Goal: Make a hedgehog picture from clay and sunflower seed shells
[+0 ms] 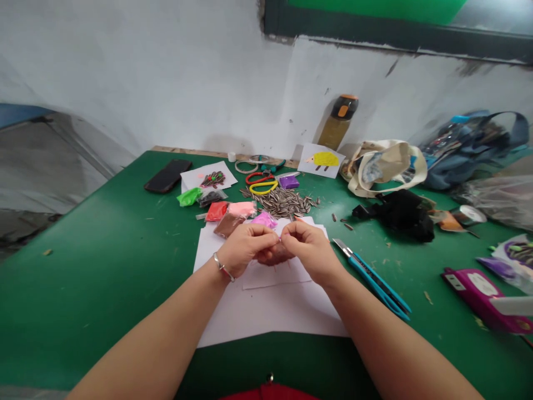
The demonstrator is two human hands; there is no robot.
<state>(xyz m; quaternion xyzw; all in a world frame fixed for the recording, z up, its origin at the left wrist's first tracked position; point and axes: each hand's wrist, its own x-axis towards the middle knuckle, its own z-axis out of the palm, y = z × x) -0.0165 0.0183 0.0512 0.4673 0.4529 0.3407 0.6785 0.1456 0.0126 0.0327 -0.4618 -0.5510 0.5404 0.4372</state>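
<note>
My left hand and my right hand meet fingertip to fingertip over white paper. Both are closed in a pinch. Between the fingertips shows a tiny pinkish bit, too small to name. Just beneath them a brown shape lies on a smaller white sheet, partly hidden by my fingers. Beyond my hands are packets of clay: brown, red, light pink and bright pink. Striped seeds form a pile behind them.
A teal cutter lies right of the paper. Scissors, a phone, a hedgehog picture, a bottle, a cream bag, black cloth and a magenta case surround the work spot on the green table.
</note>
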